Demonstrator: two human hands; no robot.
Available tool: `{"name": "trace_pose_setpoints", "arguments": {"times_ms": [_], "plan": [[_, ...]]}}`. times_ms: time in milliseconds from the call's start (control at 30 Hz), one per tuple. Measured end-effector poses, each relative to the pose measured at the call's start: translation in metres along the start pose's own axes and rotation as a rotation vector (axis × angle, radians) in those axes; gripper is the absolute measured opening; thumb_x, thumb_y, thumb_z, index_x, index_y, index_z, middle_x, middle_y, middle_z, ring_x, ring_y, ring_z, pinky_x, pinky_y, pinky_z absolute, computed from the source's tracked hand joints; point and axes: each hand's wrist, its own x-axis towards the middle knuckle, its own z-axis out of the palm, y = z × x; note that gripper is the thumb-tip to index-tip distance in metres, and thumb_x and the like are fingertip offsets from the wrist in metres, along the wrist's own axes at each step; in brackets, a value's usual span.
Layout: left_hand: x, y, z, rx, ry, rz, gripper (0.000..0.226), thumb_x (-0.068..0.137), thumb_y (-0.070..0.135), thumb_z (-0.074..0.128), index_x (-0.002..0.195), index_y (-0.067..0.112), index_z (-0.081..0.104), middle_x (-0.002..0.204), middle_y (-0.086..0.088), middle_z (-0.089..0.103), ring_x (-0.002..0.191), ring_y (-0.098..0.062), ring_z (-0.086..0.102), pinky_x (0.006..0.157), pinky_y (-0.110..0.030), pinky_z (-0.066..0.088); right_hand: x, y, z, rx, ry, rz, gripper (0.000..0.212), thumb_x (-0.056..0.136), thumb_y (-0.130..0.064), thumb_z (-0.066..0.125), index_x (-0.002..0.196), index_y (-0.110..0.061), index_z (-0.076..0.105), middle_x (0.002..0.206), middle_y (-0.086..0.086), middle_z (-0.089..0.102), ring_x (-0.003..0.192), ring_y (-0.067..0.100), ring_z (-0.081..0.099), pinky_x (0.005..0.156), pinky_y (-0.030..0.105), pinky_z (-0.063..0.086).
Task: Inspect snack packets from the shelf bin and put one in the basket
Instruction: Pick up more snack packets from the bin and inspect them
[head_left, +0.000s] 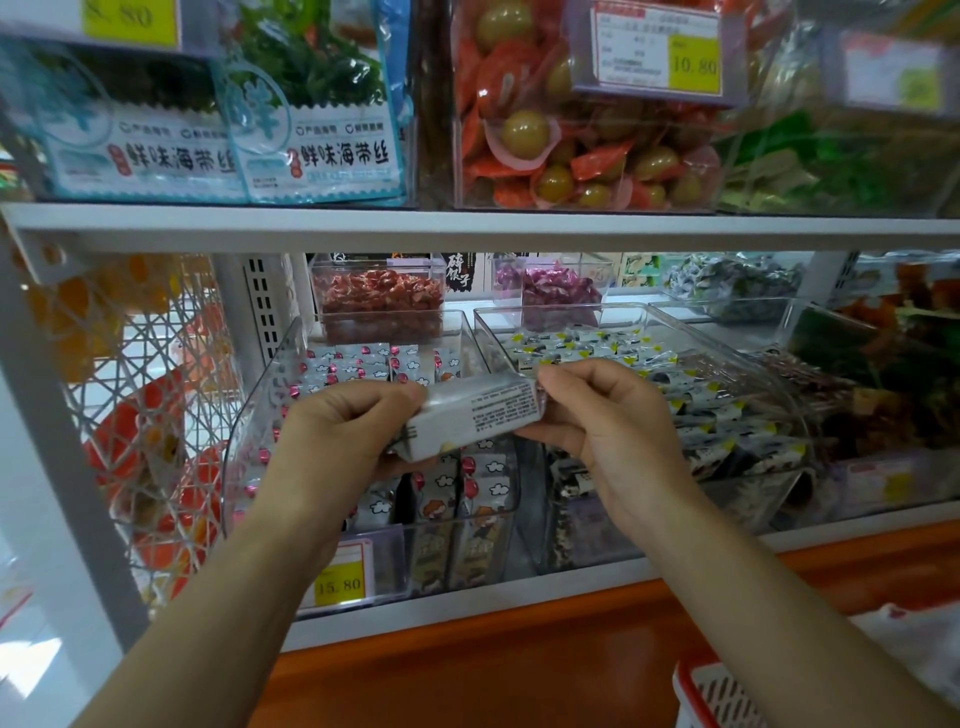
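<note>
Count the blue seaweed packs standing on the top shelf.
2 seaweed packs: one at far left, the other just right of it. More may be hidden behind them.

I see my left hand (343, 431) and right hand (608, 415) each gripping one end of a white snack packet (478, 415), small print facing up, its left end lower. Behind it is a clear shelf bin (260, 405) of similar packets. A red basket (711, 696) shows at bottom right.
</note>
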Motion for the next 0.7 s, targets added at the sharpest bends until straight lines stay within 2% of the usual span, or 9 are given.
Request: {"name": "trace_pose_setpoints", "arguments": {"times_ms": [67,133,200,400,533,633,700], "plan": [[-0.0001,0.0004,-0.0008,-0.045,-0.063,-0.036,0.018,0.080,0.024,0.063,0.076,0.011,0.075,0.075,-0.001,0.073,0.071,-0.014,0.070,0.057,-0.018,0.055,-0.0004,0.0001,-0.0001,-0.022,0.028,-0.005,0.018,0.088,-0.008,0.059,0.073,0.002,0.059,0.085,0.018,0.070,0.079,0.024,0.071,0.060,0.025,0.057],[-0.0006,0.0020,-0.0013,-0.102,-0.148,-0.065,0.028,0.073,0.028,0.061,0.086,0.008,0.075,0.085,-0.005,0.074,0.083,-0.019,0.070,0.063,-0.018,0.055,-0.0008,-0.0003,-0.0005,-0.012,0.053,-0.001,0.017,0.089,-0.008,0.058,0.076,0.003,0.058,0.087,0.019,0.070,0.078,0.023,0.071,0.059,0.024,0.057],[-0.0014,0.0042,-0.0012,-0.127,-0.212,-0.054,0.030,0.069,0.023,0.061,0.093,0.008,0.073,0.091,-0.005,0.074,0.090,-0.020,0.070,0.067,-0.018,0.055,-0.0009,-0.0011,-0.0017,0.025,0.079,0.013,0.017,0.090,-0.008,0.057,0.078,0.005,0.058,0.086,0.020,0.070,0.076,0.024,0.071,0.058,0.024,0.056],[-0.0028,0.0040,-0.0023,-0.105,-0.250,-0.002,0.044,0.065,0.010,0.064,0.108,0.015,0.065,0.097,-0.006,0.074,0.090,-0.019,0.070,0.071,-0.017,0.055,0.0003,-0.0020,-0.0044,0.081,0.123,0.063,0.019,0.090,-0.009,0.056,0.075,0.002,0.058,0.079,0.014,0.071,0.073,0.023,0.072,0.058,0.025,0.057],[-0.0017,0.0002,-0.0002,-0.116,-0.248,-0.009,0.031,0.080,0.000,0.057,0.105,0.015,0.066,0.097,-0.004,0.074,0.089,-0.017,0.070,0.071,-0.017,0.055,0.0024,0.0014,-0.0064,0.035,0.132,0.043,0.018,0.090,-0.011,0.057,0.076,0.000,0.059,0.084,0.017,0.070,0.075,0.024,0.071,0.058,0.025,0.056],[0.0000,-0.0018,0.0013,-0.039,-0.179,-0.001,0.020,0.089,0.005,0.053,0.096,0.014,0.069,0.090,0.000,0.074,0.085,-0.013,0.070,0.067,-0.013,0.053,0.0020,0.0011,-0.0076,-0.005,0.025,-0.008,0.010,0.083,-0.021,0.063,0.088,-0.013,0.067,0.093,0.011,0.068,0.080,0.019,0.070,0.065,0.026,0.057],[0.0018,-0.0023,0.0021,0.021,-0.138,0.025,0.019,0.091,0.010,0.052,0.095,0.011,0.070,0.086,-0.001,0.074,0.083,-0.012,0.070,0.064,-0.012,0.052,0.0017,0.0017,-0.0095,-0.156,-0.087,-0.047,0.030,0.072,-0.033,0.068,0.102,-0.030,0.066,0.102,-0.001,0.067,0.085,0.013,0.069,0.076,0.027,0.057]]}}
